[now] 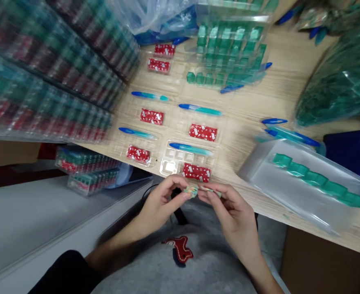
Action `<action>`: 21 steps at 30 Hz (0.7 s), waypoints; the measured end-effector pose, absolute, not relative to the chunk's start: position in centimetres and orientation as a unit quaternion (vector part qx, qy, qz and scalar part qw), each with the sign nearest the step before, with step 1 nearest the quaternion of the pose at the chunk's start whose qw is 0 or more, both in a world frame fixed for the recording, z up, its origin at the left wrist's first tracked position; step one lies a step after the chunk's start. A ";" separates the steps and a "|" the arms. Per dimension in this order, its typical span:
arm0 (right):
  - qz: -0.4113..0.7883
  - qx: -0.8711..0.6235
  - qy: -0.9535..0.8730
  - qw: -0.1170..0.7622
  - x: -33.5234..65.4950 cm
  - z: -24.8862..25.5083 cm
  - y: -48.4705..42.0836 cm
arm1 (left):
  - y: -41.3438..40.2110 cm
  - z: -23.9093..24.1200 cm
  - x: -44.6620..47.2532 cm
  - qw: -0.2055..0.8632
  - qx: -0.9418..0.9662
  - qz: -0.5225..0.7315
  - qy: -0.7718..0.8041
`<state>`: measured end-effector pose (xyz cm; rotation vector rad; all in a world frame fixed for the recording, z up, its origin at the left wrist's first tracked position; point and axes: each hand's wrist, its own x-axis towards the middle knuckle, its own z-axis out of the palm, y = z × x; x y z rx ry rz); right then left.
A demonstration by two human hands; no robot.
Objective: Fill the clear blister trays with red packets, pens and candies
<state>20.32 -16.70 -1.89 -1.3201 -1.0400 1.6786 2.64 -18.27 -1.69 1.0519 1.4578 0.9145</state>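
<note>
Just off the table's front edge, my left hand (166,201) pinches a small stack of pale green, yellow and orange pieces (191,190). Thumb and fingers of my right hand (233,214) close on a thin bit of similar colouring (209,190); its exact kind is too small to tell. Right behind my fingers lies a red packet with a white pattern (196,172), in a clear plastic tray (169,167). A blue and turquoise pen-shaped piece (190,149) rests across that tray. Other clear trays nearby carry a red packet (203,132) and a pen-shaped piece (200,109).
Tall stacks of filled clear packs (51,73) stand at the left. Green moulded cups (225,45) sit at the back. On the right are a bag of green pieces (339,81), a translucent bin (259,163) with green cups, and a dark blue box (351,151).
</note>
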 end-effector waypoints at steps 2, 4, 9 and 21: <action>0.658 -0.529 -0.379 0.380 20.5 -2.9 -17.0 | -18.9 -2.5 1.6 0.503 0.396 0.375 0.671; 0.648 -0.544 -0.369 0.386 20.6 -3.9 -17.1 | -19.2 -3.4 0.4 0.428 0.391 0.370 0.726; 0.634 -0.564 -0.370 0.379 20.4 -5.4 -16.7 | -18.7 -5.2 -0.9 0.267 0.522 0.298 0.754; 0.641 -0.564 -0.355 0.380 19.5 -6.2 -16.5 | -17.9 -5.1 0.4 0.046 0.642 0.146 0.751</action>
